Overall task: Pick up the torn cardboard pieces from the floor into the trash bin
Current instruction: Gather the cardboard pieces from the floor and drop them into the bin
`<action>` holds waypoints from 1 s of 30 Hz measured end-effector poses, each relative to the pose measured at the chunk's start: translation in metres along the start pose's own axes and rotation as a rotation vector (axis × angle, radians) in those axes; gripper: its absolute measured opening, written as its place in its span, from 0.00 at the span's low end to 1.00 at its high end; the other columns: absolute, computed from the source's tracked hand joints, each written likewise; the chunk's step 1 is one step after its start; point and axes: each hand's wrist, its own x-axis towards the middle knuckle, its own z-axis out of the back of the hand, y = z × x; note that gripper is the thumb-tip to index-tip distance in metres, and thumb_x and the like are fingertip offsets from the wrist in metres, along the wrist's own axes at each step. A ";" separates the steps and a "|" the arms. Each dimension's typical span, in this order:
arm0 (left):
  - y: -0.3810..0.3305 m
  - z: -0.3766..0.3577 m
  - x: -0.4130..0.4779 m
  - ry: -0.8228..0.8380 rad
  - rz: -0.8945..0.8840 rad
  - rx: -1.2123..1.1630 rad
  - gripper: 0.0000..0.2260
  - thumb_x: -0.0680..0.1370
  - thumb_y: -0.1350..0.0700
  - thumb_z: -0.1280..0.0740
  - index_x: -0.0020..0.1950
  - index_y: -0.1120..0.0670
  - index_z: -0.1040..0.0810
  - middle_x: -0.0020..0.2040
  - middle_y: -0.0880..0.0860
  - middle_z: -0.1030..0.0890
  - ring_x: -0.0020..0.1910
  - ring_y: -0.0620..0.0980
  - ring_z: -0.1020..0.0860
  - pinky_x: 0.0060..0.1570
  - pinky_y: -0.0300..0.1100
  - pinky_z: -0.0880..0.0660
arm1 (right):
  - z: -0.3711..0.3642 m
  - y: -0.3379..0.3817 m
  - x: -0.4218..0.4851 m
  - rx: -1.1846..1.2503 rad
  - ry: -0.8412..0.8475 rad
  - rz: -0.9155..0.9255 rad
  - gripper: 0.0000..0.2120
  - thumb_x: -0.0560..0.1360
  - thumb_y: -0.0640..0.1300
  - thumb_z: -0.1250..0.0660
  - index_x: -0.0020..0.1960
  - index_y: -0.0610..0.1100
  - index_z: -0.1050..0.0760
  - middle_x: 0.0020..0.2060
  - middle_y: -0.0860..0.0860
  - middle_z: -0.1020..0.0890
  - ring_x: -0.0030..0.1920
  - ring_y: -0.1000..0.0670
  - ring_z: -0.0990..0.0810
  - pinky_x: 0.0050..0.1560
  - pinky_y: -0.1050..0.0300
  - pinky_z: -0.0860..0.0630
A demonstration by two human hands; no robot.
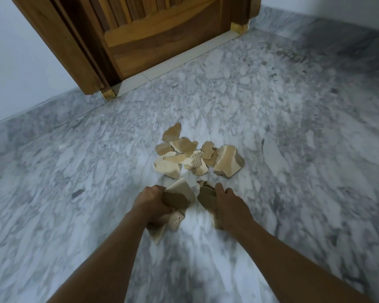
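The task was judged to be at an early stage. A handful of torn pieces [179, 194] was gripped in the left hand [153, 204], with the fingers curled tightly round them. A second bunch [206, 196] was clasped in the right hand [231, 204], with thumb and fingers closed on it. Both hands were held low, on the side of the heap away from the wooden door [162, 40]. The heap of cardboard pieces [197, 156], perhaps a dozen, lay on the marble floor [74, 171] between the hands and the door, well apart from its threshold. No trash bin was to be seen, so nothing could be counted as binned. The held pieces were yet to be carried off and the heap yet to be gathered. Nothing was seen lying between door and heap. A pale wall [20, 62] was seen beside the door.
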 end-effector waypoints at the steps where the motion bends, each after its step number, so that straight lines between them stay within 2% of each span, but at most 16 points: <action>1: -0.001 0.001 0.000 -0.009 -0.015 0.010 0.24 0.65 0.45 0.24 0.60 0.46 0.21 0.50 0.51 0.17 0.49 0.51 0.19 0.46 0.42 0.22 | 0.000 -0.001 -0.002 -0.005 -0.004 0.013 0.31 0.74 0.43 0.28 0.70 0.46 0.41 0.55 0.45 0.26 0.50 0.44 0.20 0.47 0.53 0.23; 5: -0.003 0.003 0.000 -0.008 -0.045 0.005 0.25 0.66 0.46 0.22 0.62 0.46 0.21 0.52 0.51 0.17 0.51 0.51 0.19 0.48 0.42 0.23 | 0.003 -0.011 -0.010 -0.014 -0.017 0.038 0.28 0.75 0.43 0.30 0.69 0.46 0.40 0.55 0.46 0.25 0.49 0.45 0.19 0.41 0.56 0.27; 8: -0.004 0.005 -0.001 -0.006 -0.076 0.016 0.25 0.66 0.47 0.22 0.62 0.46 0.21 0.51 0.51 0.17 0.51 0.51 0.19 0.47 0.41 0.23 | 0.015 -0.020 -0.011 0.053 0.025 -0.020 0.28 0.74 0.41 0.30 0.68 0.46 0.40 0.55 0.45 0.25 0.51 0.43 0.20 0.44 0.52 0.24; 13: -0.005 0.012 0.001 0.038 -0.117 -0.022 0.24 0.64 0.47 0.22 0.59 0.46 0.20 0.46 0.48 0.20 0.49 0.50 0.20 0.47 0.43 0.24 | 0.035 -0.034 -0.008 0.186 0.040 -0.083 0.25 0.76 0.43 0.33 0.69 0.41 0.39 0.54 0.42 0.22 0.49 0.41 0.21 0.42 0.54 0.31; 17: -0.005 0.018 0.002 0.086 -0.122 -0.145 0.25 0.63 0.49 0.21 0.58 0.47 0.20 0.48 0.49 0.18 0.51 0.52 0.20 0.50 0.45 0.23 | 0.058 -0.035 -0.007 0.467 0.072 -0.125 0.20 0.75 0.47 0.29 0.61 0.43 0.33 0.50 0.46 0.20 0.48 0.46 0.20 0.41 0.52 0.24; 19: -0.008 0.025 0.003 0.076 -0.133 -0.214 0.28 0.60 0.48 0.22 0.60 0.49 0.21 0.51 0.51 0.17 0.51 0.52 0.19 0.52 0.47 0.21 | 0.070 -0.034 -0.010 0.562 0.102 -0.140 0.21 0.71 0.51 0.25 0.56 0.45 0.31 0.46 0.50 0.21 0.44 0.50 0.21 0.38 0.55 0.25; 20: -0.011 0.032 0.003 0.060 -0.140 -0.233 0.30 0.59 0.47 0.23 0.61 0.50 0.21 0.51 0.52 0.17 0.52 0.53 0.19 0.53 0.48 0.21 | 0.076 -0.033 -0.011 0.569 0.108 -0.128 0.22 0.68 0.54 0.25 0.53 0.46 0.30 0.43 0.51 0.21 0.42 0.51 0.22 0.38 0.52 0.23; 23: -0.027 0.066 0.005 0.000 -0.156 -0.265 0.29 0.61 0.49 0.23 0.61 0.50 0.22 0.52 0.53 0.17 0.53 0.54 0.19 0.53 0.47 0.21 | 0.092 -0.038 -0.004 0.593 0.096 -0.103 0.20 0.63 0.62 0.26 0.45 0.52 0.28 0.38 0.53 0.22 0.39 0.50 0.22 0.50 0.39 0.19; 25: -0.038 0.092 0.010 -0.030 -0.177 -0.256 0.25 0.65 0.53 0.22 0.61 0.50 0.22 0.51 0.53 0.17 0.53 0.54 0.19 0.52 0.45 0.22 | 0.121 -0.027 -0.008 0.583 0.052 -0.113 0.23 0.65 0.59 0.24 0.52 0.50 0.27 0.44 0.51 0.21 0.46 0.49 0.21 0.51 0.44 0.20; 27: -0.043 0.116 0.016 -0.055 -0.203 -0.194 0.26 0.66 0.54 0.23 0.63 0.51 0.23 0.52 0.54 0.18 0.54 0.55 0.20 0.52 0.44 0.23 | 0.140 -0.022 -0.009 0.572 0.052 -0.153 0.28 0.68 0.53 0.22 0.60 0.47 0.32 0.50 0.50 0.23 0.51 0.47 0.22 0.50 0.51 0.25; 28: -0.044 0.125 0.017 -0.054 -0.211 -0.155 0.27 0.67 0.54 0.23 0.65 0.51 0.24 0.54 0.55 0.18 0.54 0.55 0.20 0.52 0.45 0.23 | 0.146 -0.022 -0.007 0.565 0.052 -0.165 0.29 0.67 0.52 0.21 0.60 0.46 0.32 0.50 0.49 0.22 0.51 0.47 0.22 0.49 0.51 0.25; 30: -0.040 0.139 0.020 -0.018 -0.211 -0.086 0.26 0.68 0.55 0.23 0.64 0.53 0.23 0.54 0.55 0.19 0.53 0.54 0.21 0.51 0.44 0.23 | 0.150 -0.024 -0.001 0.522 0.045 -0.170 0.33 0.60 0.59 0.20 0.56 0.43 0.28 0.46 0.47 0.20 0.48 0.45 0.19 0.49 0.46 0.21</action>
